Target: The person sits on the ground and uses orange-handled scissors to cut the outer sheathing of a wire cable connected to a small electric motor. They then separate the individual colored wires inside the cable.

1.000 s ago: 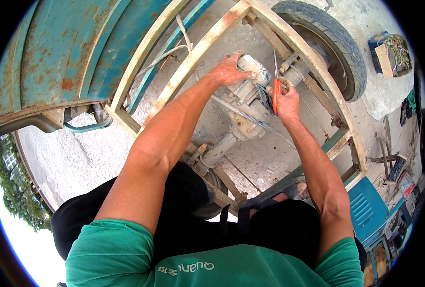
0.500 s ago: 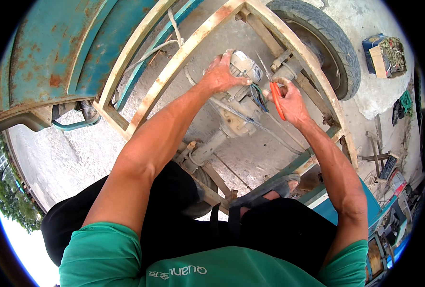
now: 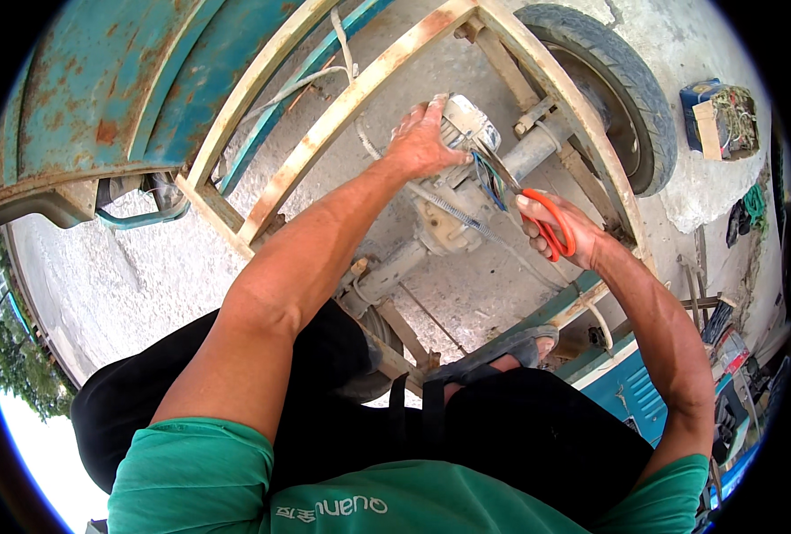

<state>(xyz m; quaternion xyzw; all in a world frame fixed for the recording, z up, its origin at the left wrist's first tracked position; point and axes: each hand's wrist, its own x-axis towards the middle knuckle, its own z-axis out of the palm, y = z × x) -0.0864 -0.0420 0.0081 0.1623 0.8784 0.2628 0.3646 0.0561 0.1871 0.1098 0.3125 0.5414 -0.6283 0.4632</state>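
Note:
My left hand (image 3: 422,142) grips a dusty pale motor housing (image 3: 467,120) on an axle assembly (image 3: 435,227) inside a rusty cream-painted metal frame (image 3: 378,49). My right hand (image 3: 565,231) holds orange-handled scissors (image 3: 547,203), their long metal blades angled up-left to the bunch of coloured wires (image 3: 484,178) just below the housing, beside my left thumb. Whether the blades touch a wire is too small to tell. A ribbed grey conduit (image 3: 458,215) runs diagonally across the axle, below both hands.
A wheel with a tyre (image 3: 640,98) lies at upper right, beside a box of tangled material (image 3: 734,120). A rusty teal body panel (image 3: 84,80) fills the upper left. My sandalled foot (image 3: 511,351) is among the lower frame bars; clutter and a louvred blue panel (image 3: 627,400) sit lower right.
My right hand has moved down-right and turned, so the scissors now slant with their blades at the wires by my left thumb. My left hand stays on the housing.

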